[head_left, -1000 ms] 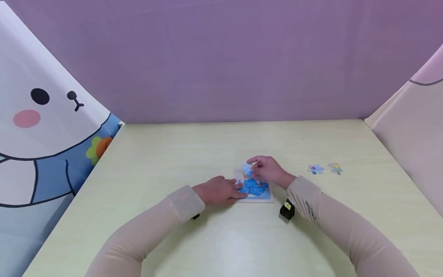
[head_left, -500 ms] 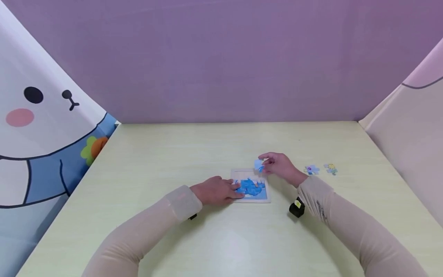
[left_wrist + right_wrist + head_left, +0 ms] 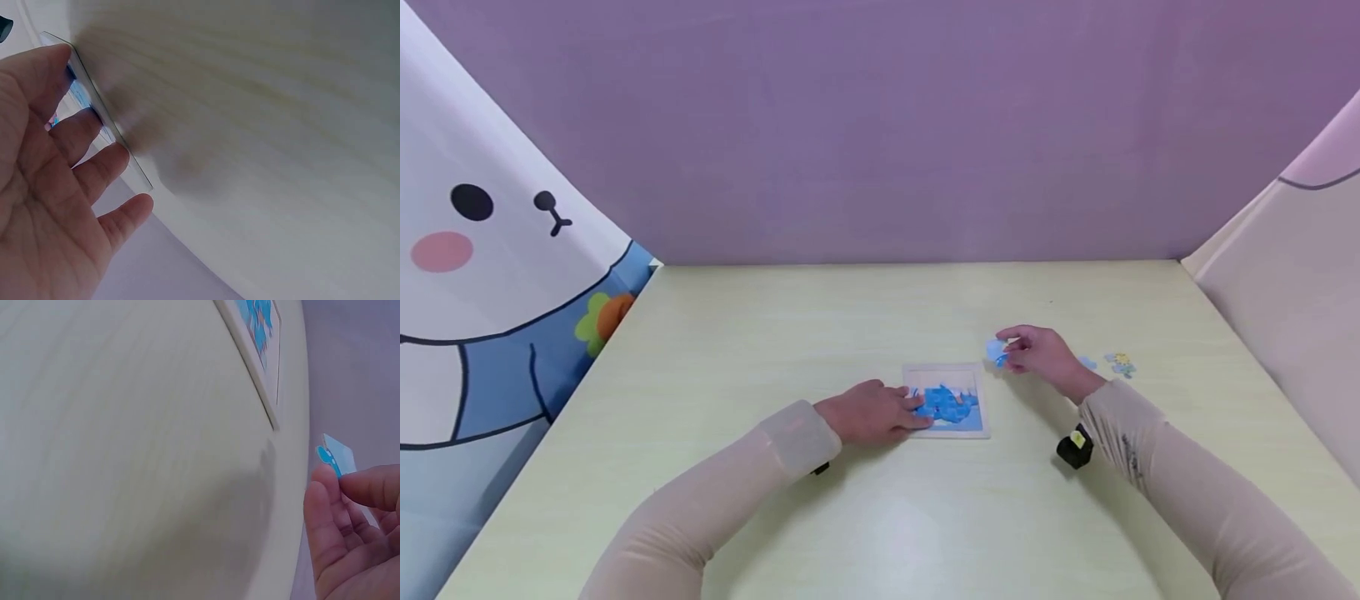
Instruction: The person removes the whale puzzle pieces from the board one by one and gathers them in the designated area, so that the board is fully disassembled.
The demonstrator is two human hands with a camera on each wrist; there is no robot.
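– What's the right hand (image 3: 1043, 362) got?
– A pale-blue jigsaw piece (image 3: 996, 351), pinched between thumb and fingers, held up off the table (image 3: 790, 333), near the tray's one-to-two o'clock corner.
– And the left hand (image 3: 869, 413)?
– Grasping nothing; outstretched fingers rest on the jigsaw tray (image 3: 951, 434) at nine o'clock.
– Inside the tray?
– Joined blue pieces (image 3: 949, 405) toward six, pale base toward twelve.
– Farther out?
– At the right hand's three o'clock, a half-hidden blue piece (image 3: 1088, 363), then a yellow-patterned piece (image 3: 1122, 364).
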